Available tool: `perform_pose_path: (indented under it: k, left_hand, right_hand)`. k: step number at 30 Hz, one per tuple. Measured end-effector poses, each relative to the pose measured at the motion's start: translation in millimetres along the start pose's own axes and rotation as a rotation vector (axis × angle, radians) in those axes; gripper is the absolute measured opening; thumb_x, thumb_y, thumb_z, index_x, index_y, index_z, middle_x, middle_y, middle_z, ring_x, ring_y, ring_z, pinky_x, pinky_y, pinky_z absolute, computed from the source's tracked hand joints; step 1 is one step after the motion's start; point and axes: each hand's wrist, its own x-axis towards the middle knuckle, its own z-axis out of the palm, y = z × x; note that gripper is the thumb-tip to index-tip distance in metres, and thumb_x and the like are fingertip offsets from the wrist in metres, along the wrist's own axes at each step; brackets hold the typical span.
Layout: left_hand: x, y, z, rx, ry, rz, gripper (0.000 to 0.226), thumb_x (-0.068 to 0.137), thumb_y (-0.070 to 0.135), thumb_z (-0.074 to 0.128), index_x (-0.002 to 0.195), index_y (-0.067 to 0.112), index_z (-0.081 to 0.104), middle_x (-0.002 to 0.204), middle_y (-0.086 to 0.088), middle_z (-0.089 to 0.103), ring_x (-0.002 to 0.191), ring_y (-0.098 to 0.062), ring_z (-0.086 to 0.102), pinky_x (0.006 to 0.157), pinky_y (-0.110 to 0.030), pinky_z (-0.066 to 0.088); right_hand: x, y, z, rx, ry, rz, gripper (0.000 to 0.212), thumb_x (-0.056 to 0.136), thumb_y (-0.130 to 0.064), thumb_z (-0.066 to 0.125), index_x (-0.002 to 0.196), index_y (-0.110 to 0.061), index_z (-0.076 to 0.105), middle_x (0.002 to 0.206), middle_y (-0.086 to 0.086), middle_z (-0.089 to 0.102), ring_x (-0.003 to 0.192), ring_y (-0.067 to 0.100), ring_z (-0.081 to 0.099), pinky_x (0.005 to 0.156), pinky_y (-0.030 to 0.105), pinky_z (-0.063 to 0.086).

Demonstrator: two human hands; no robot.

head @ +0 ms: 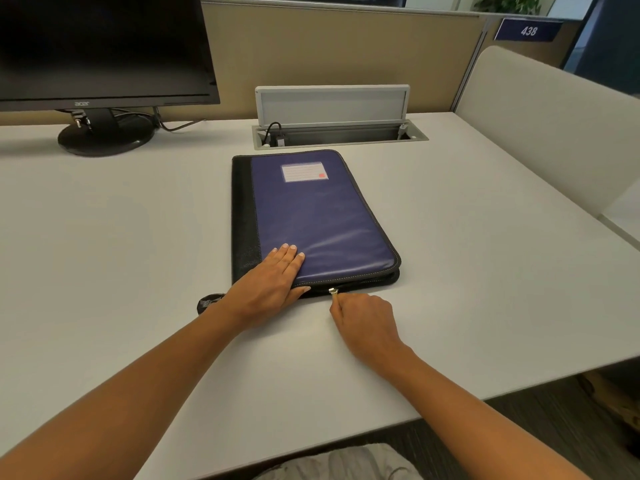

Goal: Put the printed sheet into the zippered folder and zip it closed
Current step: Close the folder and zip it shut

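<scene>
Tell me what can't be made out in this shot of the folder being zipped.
- Printed sheet: unseen in the head view; the closed cover of the zippered folder hides any contents.
- Label text: too small and blurred.
- Zipper pull tab: covered by the pinching right hand.
- Dark object: half hidden behind the wrist of the left hand.

Workstation surroundings: office cubicle.
You faced a white desk (485,271) enclosed by a tan partition (329,53) at the rear and a pale curved divider (554,133) on your right. A dark monitor (104,46) stood at rear left; a cable hatch (341,135) sat recessed in the desktop, lid raised. A blue sign (528,30) read 438. Dark carpet (519,427) covered the floor.
</scene>
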Motion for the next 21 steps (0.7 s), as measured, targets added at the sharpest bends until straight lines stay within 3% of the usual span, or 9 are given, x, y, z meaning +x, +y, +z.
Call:
perform_pose_path:
  k: [2,5,8,11,18,21]
  left_hand:
    - [0,0,-1,0.009,-0.001,0.001,0.066,0.096,0.045,0.025,0.146,0.01,-0.001,0.156,-0.01,0.0,0.144,-0.02,-0.003,0.105,-0.02,-0.011]
    - [0,-1,0,0.029,0.01,0.014,0.066,0.097,0.044,0.024,0.146,0.009,-0.001,0.156,-0.011,-0.001,0.144,-0.02,-0.003,0.106,-0.019,-0.012]
    - [-1,-5,-1,0.034,0.015,0.022,0.075,0.088,0.058,0.005,0.146,0.01,-0.002,0.156,-0.01,-0.001,0.144,-0.019,-0.004,0.106,-0.019,-0.013]
    - [-6,-9,-2,0.014,-0.015,0.049,0.116,0.055,0.076,-0.031,0.146,0.01,-0.002,0.156,-0.008,-0.001,0.144,-0.017,-0.004,0.106,-0.019,-0.012]
    - [-11,-28,1,0.056,-0.018,0.06,0.116,0.055,0.079,-0.031,0.145,0.012,-0.002,0.156,-0.006,-0.002,0.134,-0.008,-0.017,0.105,-0.015,-0.018]
    - [-16,-32,-2,0.067,-0.024,0.057,0.113,0.058,0.08,-0.028,0.145,0.013,0.0,0.156,-0.005,0.001,0.135,-0.009,-0.016,0.109,-0.019,-0.014]
  right_hand:
    - [-2,10,-3,0.027,0.049,0.055,0.033,0.098,-0.025,0.029,0.073,-0.016,0.048,0.085,0.009,0.067,0.066,0.025,0.05,0.06,0.028,0.029]
    - [-5,31,-9,0.037,0.083,0.142,0.043,0.097,-0.027,0.031,0.055,-0.02,0.028,0.074,0.01,0.064,0.058,0.024,0.039,0.057,0.028,0.025]
    - [-9,55,-17,0.036,0.091,0.204,0.044,0.097,-0.027,0.032,0.054,-0.02,0.026,0.071,0.011,0.063,0.058,0.026,0.039,0.057,0.029,0.026]
    - [-8,68,-21,0.03,0.066,0.216,0.043,0.096,-0.027,0.032,0.054,-0.019,0.027,0.065,0.009,0.055,0.059,0.025,0.04,0.058,0.029,0.027]
    - [-8,75,-25,0.044,0.026,0.135,0.042,0.097,-0.032,0.031,0.057,-0.02,0.029,0.062,0.004,0.049,0.058,0.025,0.041,0.055,0.031,0.027]
    - [-11,76,-26,0.069,0.022,0.103,0.046,0.097,-0.036,0.034,0.055,-0.024,0.021,0.053,-0.005,0.034,0.056,0.022,0.036,0.053,0.03,0.025]
